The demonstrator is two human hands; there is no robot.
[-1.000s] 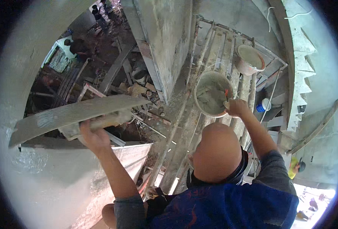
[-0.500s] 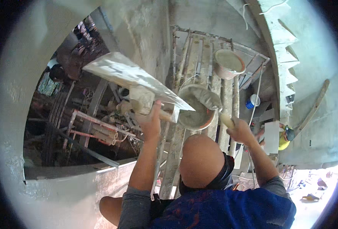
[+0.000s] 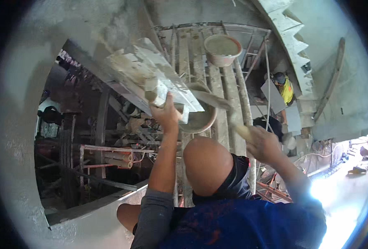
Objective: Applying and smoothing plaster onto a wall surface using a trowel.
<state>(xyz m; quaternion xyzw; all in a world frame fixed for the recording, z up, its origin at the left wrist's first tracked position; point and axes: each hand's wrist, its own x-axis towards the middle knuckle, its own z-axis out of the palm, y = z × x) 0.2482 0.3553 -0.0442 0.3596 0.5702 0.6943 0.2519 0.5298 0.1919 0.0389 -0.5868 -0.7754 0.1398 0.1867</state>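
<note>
My left hand (image 3: 166, 112) is closed on the handle of a flat, mortar-streaked plastering board (image 3: 167, 81), which is tilted with its near end over a round bucket (image 3: 202, 122) on the plank platform. In my right hand (image 3: 260, 141), closed as well, is the pale handle of a trowel (image 3: 213, 99). The grey trowel blade is raised over that bucket, by the board's near edge, blurred by motion. The bucket is partly hidden behind both tools. Farther up the planks (image 3: 224, 99) stands a second round tub (image 3: 222, 46) of grey mix.
A co-worker (image 3: 287, 89) in yellow crouches by grey panels right of the scaffold. A notched concrete stair edge (image 3: 300, 50) curves above. At the left, a dark drop holds timber, pipes and metal frames (image 3: 106, 149). A plastered wall (image 3: 22, 124) curves around it.
Over the last second the board rose and swung right to above the bucket. The trowel came out of the bucket and moved leftward toward the board. The view shifted, revealing more of the co-worker.
</note>
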